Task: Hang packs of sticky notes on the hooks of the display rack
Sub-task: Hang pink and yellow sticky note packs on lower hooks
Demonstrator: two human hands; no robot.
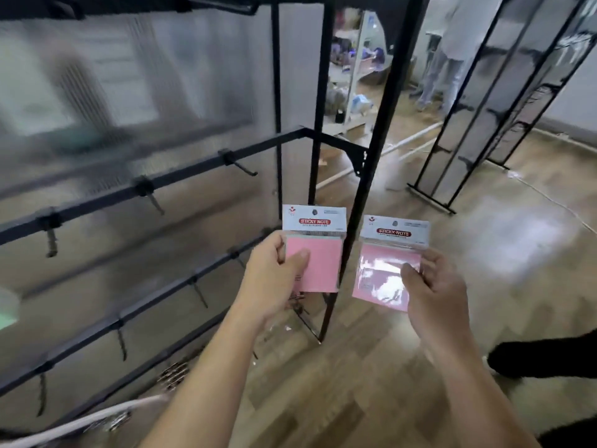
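The display rack (181,179) stands to your left. Its rails carry hooks (240,164), and the ones nearest you are bare. Your left hand (274,279) pinches the left pack (318,250) by its pink body, thumb on the front and fingers (280,250) curled round the edge. It sits just right of the rails and clear of every hook. Your right hand (433,286) pinches the right pack (387,263) in the same way, farther from the rack and over the floor (484,253). Neither pack is hung yet.

Caution: both grips sit low, so the header card (315,221) can flex and its hang hole can miss the hook tip. The glossy sleeve may slide under the thumb. With both hands loaded, neither is free to steady a pack.
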